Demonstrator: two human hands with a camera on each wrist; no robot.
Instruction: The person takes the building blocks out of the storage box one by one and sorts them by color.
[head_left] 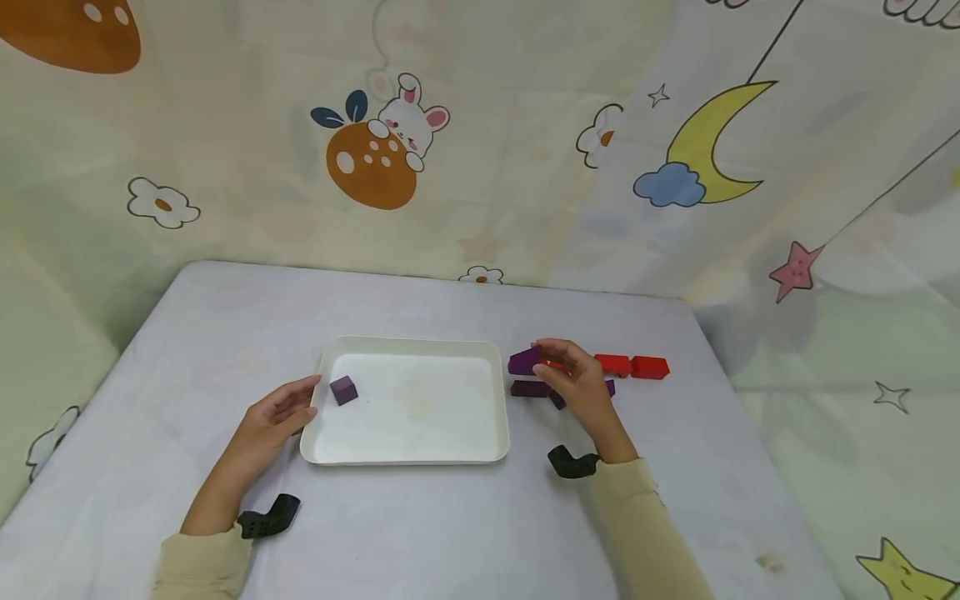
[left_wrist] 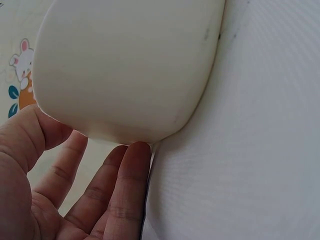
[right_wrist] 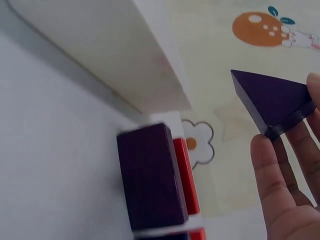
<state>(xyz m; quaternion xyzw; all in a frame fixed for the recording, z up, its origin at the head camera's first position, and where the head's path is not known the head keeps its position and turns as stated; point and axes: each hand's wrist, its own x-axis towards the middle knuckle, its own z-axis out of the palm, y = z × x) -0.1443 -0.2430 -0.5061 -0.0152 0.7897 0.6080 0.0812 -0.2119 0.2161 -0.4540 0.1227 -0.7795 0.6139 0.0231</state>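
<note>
A white tray (head_left: 408,454) lies on the table with a small purple cube (head_left: 343,390) inside, toward its left end. My left hand (head_left: 268,425) is at the tray's left end. In the left wrist view its fingertips (left_wrist: 135,152) rest against the tray's outer wall (left_wrist: 125,75). Past the tray's right end, my right hand (head_left: 573,385) pinches a purple triangular block (right_wrist: 272,97) between thumb and fingers. The block is held up above the table. Beneath and beside that hand lie more purple blocks (head_left: 530,389), partly covered by it.
Red blocks (head_left: 649,367) form a row at the right, behind the purple ones. One purple block (right_wrist: 150,177) stands close to the tray's end wall in the right wrist view. A printed cloth (head_left: 510,167) hangs behind the table (head_left: 420,533).
</note>
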